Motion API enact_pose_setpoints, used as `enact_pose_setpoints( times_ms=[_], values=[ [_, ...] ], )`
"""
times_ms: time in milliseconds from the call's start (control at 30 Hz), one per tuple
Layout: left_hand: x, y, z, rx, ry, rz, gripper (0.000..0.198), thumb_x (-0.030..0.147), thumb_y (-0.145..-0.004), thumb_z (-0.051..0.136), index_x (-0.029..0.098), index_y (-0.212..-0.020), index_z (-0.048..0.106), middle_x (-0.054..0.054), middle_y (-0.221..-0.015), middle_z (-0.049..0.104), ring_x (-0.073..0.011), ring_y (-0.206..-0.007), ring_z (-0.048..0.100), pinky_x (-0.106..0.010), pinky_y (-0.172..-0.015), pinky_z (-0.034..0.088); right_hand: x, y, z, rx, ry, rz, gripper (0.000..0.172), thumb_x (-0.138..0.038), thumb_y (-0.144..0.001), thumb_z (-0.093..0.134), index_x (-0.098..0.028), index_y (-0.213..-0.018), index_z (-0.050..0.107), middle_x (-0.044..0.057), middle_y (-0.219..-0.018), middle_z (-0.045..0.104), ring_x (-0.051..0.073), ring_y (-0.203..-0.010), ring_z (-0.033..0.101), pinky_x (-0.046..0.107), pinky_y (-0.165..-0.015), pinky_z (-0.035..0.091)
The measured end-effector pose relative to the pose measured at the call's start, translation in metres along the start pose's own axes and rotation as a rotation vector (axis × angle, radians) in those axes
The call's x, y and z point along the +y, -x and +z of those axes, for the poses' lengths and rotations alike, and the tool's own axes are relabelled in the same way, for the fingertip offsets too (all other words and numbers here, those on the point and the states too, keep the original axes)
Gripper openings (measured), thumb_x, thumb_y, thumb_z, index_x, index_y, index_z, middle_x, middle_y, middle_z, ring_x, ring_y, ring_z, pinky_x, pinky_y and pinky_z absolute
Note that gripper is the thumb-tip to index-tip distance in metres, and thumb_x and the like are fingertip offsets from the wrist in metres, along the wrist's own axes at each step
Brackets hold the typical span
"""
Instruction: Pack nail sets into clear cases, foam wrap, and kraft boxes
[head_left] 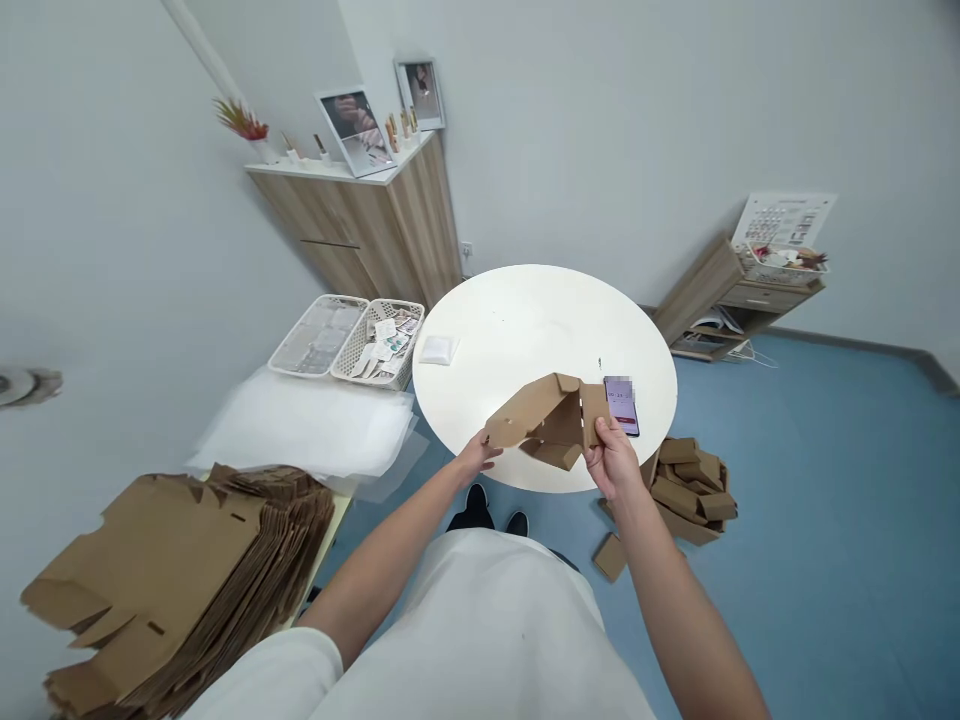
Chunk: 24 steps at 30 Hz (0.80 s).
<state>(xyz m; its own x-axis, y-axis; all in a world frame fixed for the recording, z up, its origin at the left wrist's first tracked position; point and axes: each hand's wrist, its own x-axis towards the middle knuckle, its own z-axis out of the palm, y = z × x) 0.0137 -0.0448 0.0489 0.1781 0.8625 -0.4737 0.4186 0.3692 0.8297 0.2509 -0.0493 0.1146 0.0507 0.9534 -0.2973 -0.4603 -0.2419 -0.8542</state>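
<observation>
A partly folded brown cardboard box (536, 410) is held up over the near part of the round white table (540, 310). At its left end, the fingers of my left hand (476, 455) grip the edge of a flap. My right hand (613, 458) pinches a panel at the right end, thumb in front. The box's walls are bent up and its inside faces me. Just beyond my right hand lies a phone (621, 405) with a lit screen. A small white packet (438, 350) rests on the table's left side.
On the left are a stack of flat cardboard blanks (172, 560), white sheets (300, 420), a basket of small packets (382, 345) and a basket of clear bags (319, 335). Folded boxes (690, 485) fill a carton on the floor at right. Behind stand a cabinet (375, 220) and shelf (720, 295).
</observation>
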Motion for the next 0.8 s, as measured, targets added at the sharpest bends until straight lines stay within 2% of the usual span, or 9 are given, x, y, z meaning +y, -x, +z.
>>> enact_pose_setpoints(
  times_ms=[100, 167, 267, 367, 400, 500, 567, 633, 800],
  values=[
    [0.003, -0.010, -0.005, -0.203, 0.396, -0.096, 0.051, 0.056, -0.081, 0.037, 0.024, -0.121, 0.041, -0.011, -0.124, 0.050, -0.0178, -0.094, 0.059, -0.029, -0.071, 0.045, 0.016, -0.012, -0.004, 0.174, -0.139, 0.171, 0.006, -0.020, -0.077, 0.056, -0.021, -0.083, 0.058, -0.001, -0.077, 0.067, 0.008, -0.064, 0.064, 0.012, -0.049, 0.053],
    [0.004, -0.019, -0.011, -0.245, 0.473, -0.165, 0.051, 0.057, -0.077, 0.044, 0.020, -0.113, 0.047, -0.011, -0.117, 0.055, -0.0147, -0.084, 0.059, -0.025, -0.065, 0.044, 0.026, -0.020, -0.006, 0.298, -0.206, 0.256, 0.009, -0.013, -0.079, 0.051, -0.019, -0.078, 0.058, 0.000, -0.072, 0.066, 0.007, -0.063, 0.064, 0.010, -0.052, 0.053],
    [0.002, -0.033, -0.021, -0.168, 0.403, -0.247, 0.052, 0.052, -0.070, 0.057, 0.019, -0.109, 0.048, -0.010, -0.112, 0.057, -0.0130, -0.079, 0.056, -0.022, -0.059, 0.042, 0.039, -0.031, -0.001, 0.398, -0.319, 0.319, 0.017, -0.007, -0.081, 0.044, -0.017, -0.080, 0.058, 0.000, -0.071, 0.066, 0.006, -0.063, 0.064, 0.008, -0.056, 0.053],
    [-0.005, -0.043, -0.026, -0.051, 0.237, -0.337, 0.062, 0.051, -0.062, 0.065, 0.020, -0.112, 0.046, -0.011, -0.117, 0.052, -0.0178, -0.090, 0.054, -0.023, -0.062, 0.042, 0.048, -0.042, 0.010, 0.410, -0.409, 0.316, 0.019, -0.006, -0.082, 0.043, -0.017, -0.085, 0.058, -0.001, -0.071, 0.066, 0.005, -0.064, 0.064, 0.007, -0.058, 0.053],
    [-0.009, -0.045, -0.025, -0.042, 0.186, -0.367, 0.063, 0.051, -0.060, 0.066, 0.020, -0.112, 0.047, -0.012, -0.118, 0.052, -0.0197, -0.092, 0.054, -0.024, -0.062, 0.042, 0.051, -0.045, 0.013, 0.420, -0.429, 0.307, 0.019, -0.006, -0.082, 0.043, -0.017, -0.086, 0.058, -0.001, -0.071, 0.065, 0.005, -0.064, 0.064, 0.007, -0.058, 0.053],
    [-0.021, -0.049, -0.017, -0.126, 0.148, -0.391, 0.054, 0.049, -0.061, 0.066, 0.016, -0.102, 0.052, -0.012, -0.106, 0.059, -0.0211, -0.087, 0.058, -0.026, -0.063, 0.043, 0.061, -0.052, 0.018, 0.459, -0.444, 0.262, 0.019, -0.006, -0.081, 0.044, -0.018, -0.086, 0.058, -0.001, -0.070, 0.065, 0.005, -0.065, 0.064, 0.007, -0.057, 0.052],
    [-0.029, -0.053, -0.012, -0.134, 0.177, -0.356, 0.044, 0.046, -0.065, 0.064, 0.015, -0.095, 0.054, -0.010, -0.094, 0.065, -0.0190, -0.079, 0.061, -0.026, -0.062, 0.044, 0.069, -0.052, 0.016, 0.463, -0.406, 0.221, 0.017, -0.007, -0.079, 0.047, -0.018, -0.085, 0.057, -0.001, -0.074, 0.066, 0.006, -0.069, 0.064, 0.009, -0.060, 0.053],
    [-0.036, -0.059, -0.010, -0.065, 0.182, -0.314, 0.037, 0.041, -0.069, 0.061, 0.014, -0.093, 0.054, -0.008, -0.087, 0.066, -0.0170, -0.075, 0.061, -0.025, -0.061, 0.044, 0.076, -0.047, 0.010, 0.456, -0.324, 0.193, 0.015, -0.008, -0.077, 0.050, -0.019, -0.085, 0.056, 0.000, -0.080, 0.066, 0.007, -0.072, 0.064, 0.014, -0.063, 0.055],
    [-0.046, -0.079, -0.026, 0.100, 0.097, -0.228, 0.021, 0.029, -0.070, 0.059, 0.014, -0.085, 0.056, -0.006, -0.081, 0.064, -0.0152, -0.074, 0.060, -0.023, -0.062, 0.043, 0.083, -0.032, -0.007, 0.538, 0.023, 0.190, 0.018, -0.020, -0.075, 0.051, -0.022, -0.093, 0.053, 0.001, -0.090, 0.065, 0.013, -0.075, 0.063, 0.026, -0.060, 0.055]
  ],
)
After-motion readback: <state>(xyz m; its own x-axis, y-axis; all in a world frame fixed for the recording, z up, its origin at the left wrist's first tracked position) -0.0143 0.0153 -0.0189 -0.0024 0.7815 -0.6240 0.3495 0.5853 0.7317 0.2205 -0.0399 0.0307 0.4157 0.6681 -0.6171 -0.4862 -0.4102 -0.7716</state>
